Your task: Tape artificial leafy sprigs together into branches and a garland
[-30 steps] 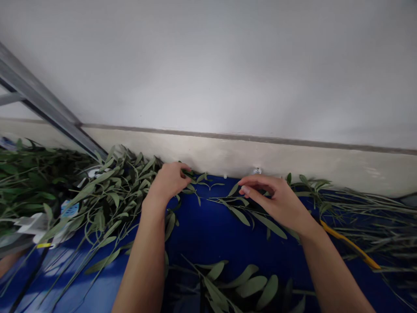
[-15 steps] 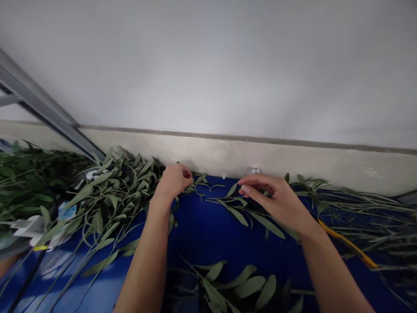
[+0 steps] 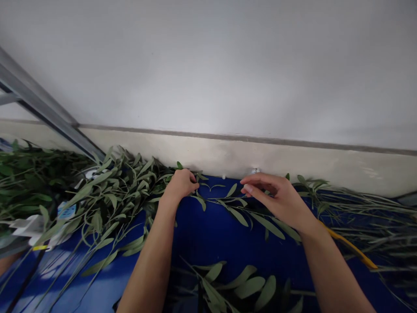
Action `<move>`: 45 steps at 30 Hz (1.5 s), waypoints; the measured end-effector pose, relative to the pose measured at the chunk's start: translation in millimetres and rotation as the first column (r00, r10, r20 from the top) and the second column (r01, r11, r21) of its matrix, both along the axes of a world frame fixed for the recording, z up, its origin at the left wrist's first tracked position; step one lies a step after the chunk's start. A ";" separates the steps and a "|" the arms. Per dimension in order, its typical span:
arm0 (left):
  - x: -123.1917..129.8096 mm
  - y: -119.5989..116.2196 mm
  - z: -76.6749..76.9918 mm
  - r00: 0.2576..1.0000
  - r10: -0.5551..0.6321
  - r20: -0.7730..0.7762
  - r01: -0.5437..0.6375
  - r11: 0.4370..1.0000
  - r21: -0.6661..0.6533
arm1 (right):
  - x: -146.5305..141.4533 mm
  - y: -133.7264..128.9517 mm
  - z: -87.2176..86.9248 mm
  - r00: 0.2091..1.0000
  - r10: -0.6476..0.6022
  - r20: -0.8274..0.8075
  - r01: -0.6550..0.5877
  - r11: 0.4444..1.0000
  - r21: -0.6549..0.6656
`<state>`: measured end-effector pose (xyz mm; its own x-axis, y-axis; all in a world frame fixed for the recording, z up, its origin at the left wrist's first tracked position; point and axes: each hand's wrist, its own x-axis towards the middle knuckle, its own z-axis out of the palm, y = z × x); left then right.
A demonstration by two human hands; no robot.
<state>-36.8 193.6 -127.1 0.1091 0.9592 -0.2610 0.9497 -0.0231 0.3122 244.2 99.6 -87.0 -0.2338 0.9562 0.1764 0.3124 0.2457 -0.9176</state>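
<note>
Two hands: the left hand (image 3: pixel 180 184) and right hand (image 3: pixel 280 200) sit well apart at the foot of the wall, with one leafy sprig (image 3: pixel 239 216) stretched between them.
Left hand: curled into a closed grip at the sprig's end, fingers folded over, the held stem mostly hidden behind the knuckles. It looks placed there to anchor that end against the wall's lower edge.
Right hand: fingers and thumb curved towards each other, a small gap left between them, poised just above the sprig. Nothing can be seen held in it, probably so the leaves stay free to lie flat.
Sprig: lying across the blue surface (image 3: pixel 228 243), close along the cream wall band (image 3: pixel 228 158), its narrow grey-green leaves hanging towards the viewer.
Around it: a thick heap of similar branches (image 3: pixel 114 195) lies left of the left hand, with darker foliage (image 3: pixel 32 174) beyond. More stems (image 3: pixel 365 208) spread out to the right, across a yellow strip (image 3: pixel 353 248). Broader leaves (image 3: pixel 250 287) lie nearer the person.
Wall: a small white fitting (image 3: pixel 256 170) sits on the cream band just above the right hand, and a metal rail (image 3: pixel 42 102) slants across the upper left.
</note>
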 end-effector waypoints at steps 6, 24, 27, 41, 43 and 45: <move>5.3 -0.2 2.8 0.998 0.052 -0.024 -0.049 0.993 0.107 | 0.1 0.7 -0.3 1.000 0.007 0.007 -0.007 1.000 -0.001; -18.1 -10.6 33.4 0.993 -0.050 0.103 -0.044 0.663 0.747 | 3.0 -1.0 3.2 0.999 -0.012 -0.031 0.011 0.999 -0.051; -19.3 -11.9 33.3 0.987 -0.133 0.094 0.011 0.631 0.776 | 1.3 -0.8 -0.1 1.000 -0.009 -0.021 0.008 0.999 -0.052; -6.0 -19.7 51.3 0.994 -0.095 0.046 0.044 0.768 0.639 | -93.7 48.0 -21.8 1.000 -0.014 0.006 0.015 0.978 -0.207; -24.9 -26.0 62.1 0.998 -0.057 0.034 0.032 0.862 0.507 | -91.5 49.5 -30.4 0.998 0.012 -0.066 -0.028 0.966 -0.256; -46.1 -34.6 71.8 1.000 -0.008 0.001 0.007 0.935 0.354 | -82.7 44.7 -36.1 0.983 0.041 -0.177 -0.098 0.941 -0.325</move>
